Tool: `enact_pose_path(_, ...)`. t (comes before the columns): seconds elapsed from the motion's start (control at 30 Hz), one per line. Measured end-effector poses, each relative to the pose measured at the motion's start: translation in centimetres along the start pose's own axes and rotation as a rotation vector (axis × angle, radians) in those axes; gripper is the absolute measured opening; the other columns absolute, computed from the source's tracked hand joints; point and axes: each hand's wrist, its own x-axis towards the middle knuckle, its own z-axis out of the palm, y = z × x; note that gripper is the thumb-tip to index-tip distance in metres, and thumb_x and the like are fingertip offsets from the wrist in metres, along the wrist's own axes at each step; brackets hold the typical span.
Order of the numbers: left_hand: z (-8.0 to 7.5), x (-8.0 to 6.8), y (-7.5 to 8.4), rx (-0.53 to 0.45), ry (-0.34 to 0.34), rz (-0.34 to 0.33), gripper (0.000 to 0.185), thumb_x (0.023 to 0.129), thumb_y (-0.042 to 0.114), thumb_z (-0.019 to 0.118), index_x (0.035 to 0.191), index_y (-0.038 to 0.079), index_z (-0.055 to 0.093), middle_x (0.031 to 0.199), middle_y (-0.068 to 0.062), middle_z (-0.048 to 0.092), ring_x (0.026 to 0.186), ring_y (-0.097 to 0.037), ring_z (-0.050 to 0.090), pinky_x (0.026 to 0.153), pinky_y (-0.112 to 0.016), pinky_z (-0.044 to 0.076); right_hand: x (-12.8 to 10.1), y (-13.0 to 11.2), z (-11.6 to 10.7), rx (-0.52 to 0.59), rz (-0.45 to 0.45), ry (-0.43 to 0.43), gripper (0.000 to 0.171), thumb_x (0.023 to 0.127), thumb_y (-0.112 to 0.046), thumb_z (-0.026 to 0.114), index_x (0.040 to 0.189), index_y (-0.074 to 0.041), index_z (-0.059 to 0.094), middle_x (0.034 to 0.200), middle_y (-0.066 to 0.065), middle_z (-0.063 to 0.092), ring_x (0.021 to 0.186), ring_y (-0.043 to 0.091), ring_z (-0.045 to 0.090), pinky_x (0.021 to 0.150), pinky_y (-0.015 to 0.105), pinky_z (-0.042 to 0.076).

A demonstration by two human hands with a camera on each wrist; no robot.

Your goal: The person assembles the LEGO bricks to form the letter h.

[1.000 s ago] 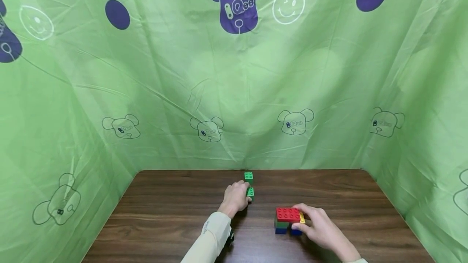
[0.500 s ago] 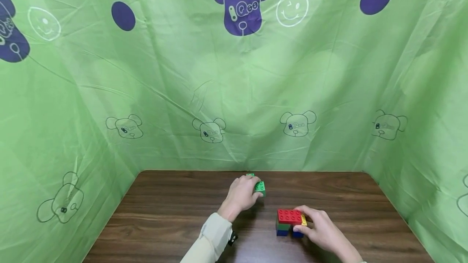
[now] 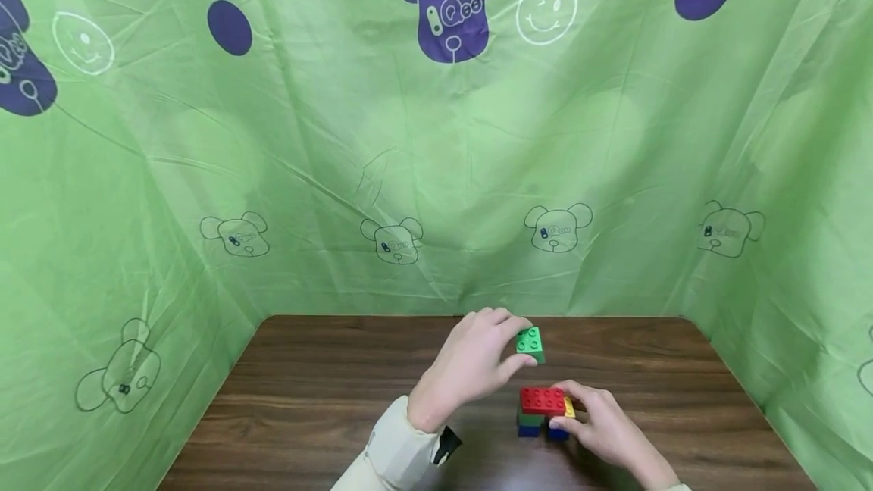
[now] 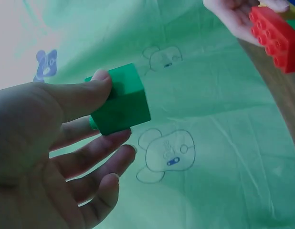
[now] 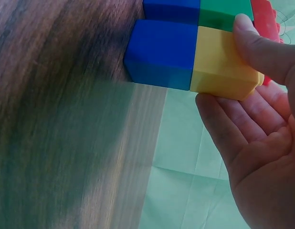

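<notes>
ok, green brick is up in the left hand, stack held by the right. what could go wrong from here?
1. The left hand pinches the small green plastic brick only at its fingertips; that grip could slip.
2. The right hand holds the multicoloured brick stack from one side only, so pressing down on it might tip or slide it on the dark wooden table.

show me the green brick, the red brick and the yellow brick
green brick (image 3: 529,342), head view, on its studded top
red brick (image 3: 542,401), head view, on its studded top
yellow brick (image 5: 223,62), right wrist view, on its flat side face
</notes>
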Motion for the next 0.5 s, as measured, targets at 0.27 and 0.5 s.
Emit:
enact_pose_path(0.27,3.1,-0.4,0.5,0.049,-0.138,0.001,0.042,0.08,0.05,0.068,0.113,0.023,0.064,0.097,0.01,0.063,0.083,-0.007,0.057,0.072,-0.023,0.045,0.0,0.0,0.0,0.036,-0.035,0.003,0.033,0.079,-0.027,0.074,0.109,-0.023,0.06,0.097,-0.01,0.068,0.089,0.005,0.065,0.072,0.027,0.055)
enact_pose_path(0.5,6.4,-1.2,0.6,0.092,-0.218,-0.009,0.04,0.08,0.052,0.067,0.109,0.025,0.065,0.091,0.011,0.062,0.077,-0.007,0.056,0.067,-0.023,0.043,-0.1,0.1,0.1,0.017,-0.064,0.033,0.034,0.077,-0.023,0.076,0.107,-0.024,0.06,0.093,-0.013,0.066,0.088,0.004,0.065,0.07,0.026,0.055)
